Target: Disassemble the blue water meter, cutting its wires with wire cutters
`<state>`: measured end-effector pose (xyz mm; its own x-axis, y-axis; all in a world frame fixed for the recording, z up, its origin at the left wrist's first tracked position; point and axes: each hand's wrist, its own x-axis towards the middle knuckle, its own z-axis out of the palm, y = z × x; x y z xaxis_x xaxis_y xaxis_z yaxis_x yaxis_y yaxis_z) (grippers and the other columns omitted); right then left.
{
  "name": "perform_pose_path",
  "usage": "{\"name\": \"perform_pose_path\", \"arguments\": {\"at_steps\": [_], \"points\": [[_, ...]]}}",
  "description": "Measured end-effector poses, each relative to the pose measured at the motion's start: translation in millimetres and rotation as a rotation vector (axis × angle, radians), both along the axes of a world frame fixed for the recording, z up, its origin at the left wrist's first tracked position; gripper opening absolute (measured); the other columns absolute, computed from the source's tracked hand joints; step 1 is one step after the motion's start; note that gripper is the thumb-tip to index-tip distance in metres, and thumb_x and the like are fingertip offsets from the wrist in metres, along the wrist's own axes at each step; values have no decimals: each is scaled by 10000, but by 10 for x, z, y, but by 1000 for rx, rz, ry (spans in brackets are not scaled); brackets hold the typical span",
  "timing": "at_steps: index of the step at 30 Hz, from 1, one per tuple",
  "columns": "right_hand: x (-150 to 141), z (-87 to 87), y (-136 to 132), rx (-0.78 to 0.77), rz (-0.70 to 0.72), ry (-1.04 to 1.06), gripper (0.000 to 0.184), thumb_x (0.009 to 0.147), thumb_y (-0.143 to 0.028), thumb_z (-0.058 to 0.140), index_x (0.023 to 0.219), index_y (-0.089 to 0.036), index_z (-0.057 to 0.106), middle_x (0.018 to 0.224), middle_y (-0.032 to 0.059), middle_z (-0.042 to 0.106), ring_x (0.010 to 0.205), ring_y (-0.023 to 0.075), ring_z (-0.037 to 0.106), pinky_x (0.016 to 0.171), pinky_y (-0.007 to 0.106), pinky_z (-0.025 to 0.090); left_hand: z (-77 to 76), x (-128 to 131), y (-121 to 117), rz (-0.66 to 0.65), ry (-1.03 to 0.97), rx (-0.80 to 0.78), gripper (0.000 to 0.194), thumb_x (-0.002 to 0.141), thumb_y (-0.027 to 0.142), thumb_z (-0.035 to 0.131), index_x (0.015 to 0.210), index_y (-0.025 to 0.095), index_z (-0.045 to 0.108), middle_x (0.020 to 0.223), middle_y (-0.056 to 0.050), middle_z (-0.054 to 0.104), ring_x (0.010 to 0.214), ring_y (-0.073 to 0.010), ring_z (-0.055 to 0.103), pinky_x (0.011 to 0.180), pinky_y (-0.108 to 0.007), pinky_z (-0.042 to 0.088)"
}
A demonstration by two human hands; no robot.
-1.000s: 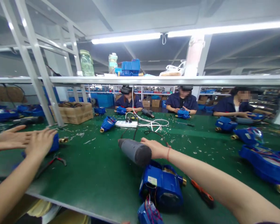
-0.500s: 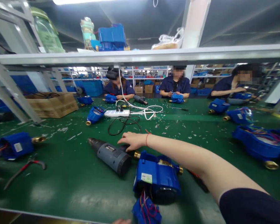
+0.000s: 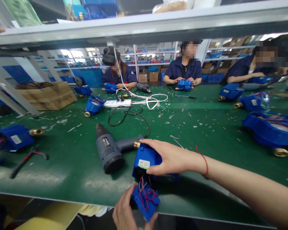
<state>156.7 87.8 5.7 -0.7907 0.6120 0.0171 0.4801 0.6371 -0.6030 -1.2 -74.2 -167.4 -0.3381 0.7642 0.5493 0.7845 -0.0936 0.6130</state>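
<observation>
My right hand (image 3: 172,158) is closed over the top of a blue water meter (image 3: 142,157) with a brass fitting, which stands on the green table (image 3: 201,134) near its front edge. Red and blue wires run from the meter down to its loose blue cover (image 3: 146,199). My left hand (image 3: 123,214) grips that cover from below, at the table's edge. A grey heat gun (image 3: 109,150) lies on the table just left of the meter, touched by neither hand.
Red-handled pliers (image 3: 26,159) and another blue meter (image 3: 12,139) lie at the left, more meters (image 3: 271,131) at the right. A white power strip (image 3: 117,103) with cables and a cardboard box (image 3: 46,95) sit farther back. Three people work across the table. A metal shelf (image 3: 144,27) runs overhead.
My right hand let go of the heat gun, now lying on the table, and closed on the blue meter. My left hand came up and took the cover. The view dropped lower.
</observation>
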Motion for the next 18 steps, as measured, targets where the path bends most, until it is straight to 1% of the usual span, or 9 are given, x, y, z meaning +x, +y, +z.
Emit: {"name": "perform_pose_path", "arguments": {"at_steps": [3, 5, 9, 12, 15, 18], "points": [[-40, -23, 58, 17, -105, 57, 699, 768, -364, 690, 1397, -146, 476, 1297, 154, 600, 1140, 316, 586, 983, 451, 449, 92, -47, -7, -32, -86, -15, 651, 789, 561, 644, 1309, 202, 484, 1228, -183, 637, 1090, -386, 627, 925, -563, 456], [-12, -26, 89, 13, -168, 85, 631, 782, -355, 656, 1355, -134, 512, 1205, 150, 644, 1050, 305, 617, 924, 441, 467, 162, -84, 9, -59, -160, -21, 635, 788, 494, 655, 1329, 211, 477, 1263, -159, 628, 1143, -360, 610, 967, -537, 462], [104, -41, 92, -24, -239, 122, 634, 773, -393, 652, 1333, -119, 535, 1123, 158, 664, 968, 302, 617, 859, 437, 458, 294, -95, 37, -96, -222, -61, 636, 774, 405, 662, 1347, 199, 480, 1292, -141, 622, 1195, -337, 593, 1021, -509, 459], [190, -85, 83, -73, -310, 173, 632, 751, -399, 666, 1317, -143, 553, 1014, 121, 670, 887, 272, 602, 810, 415, 441, 397, -71, 33, -143, -328, -118, 635, 775, 431, 667, 1344, 210, 491, 1302, -135, 622, 1173, -329, 611, 1029, -507, 463], [296, -165, 96, -176, -418, 253, 605, 746, -404, 668, 1287, -156, 560, 866, 65, 636, 785, 217, 567, 724, 358, 421, 572, -49, 57, -198, -591, -153, 685, 762, 532, 698, 1341, 219, 510, 1366, -145, 606, 1175, -336, 627, 994, -470, 509], [430, -259, 74, -357, -513, 345, 553, 766, -428, 643, 1229, -142, 548, 686, -5, 554, 626, 156, 500, 597, 295, 379, 826, -40, 160, -260, -936, -134, 763, 663, 590, 771, 1290, 201, 574, 1407, -151, 598, 1197, -367, 627, 919, -414, 574]]}}
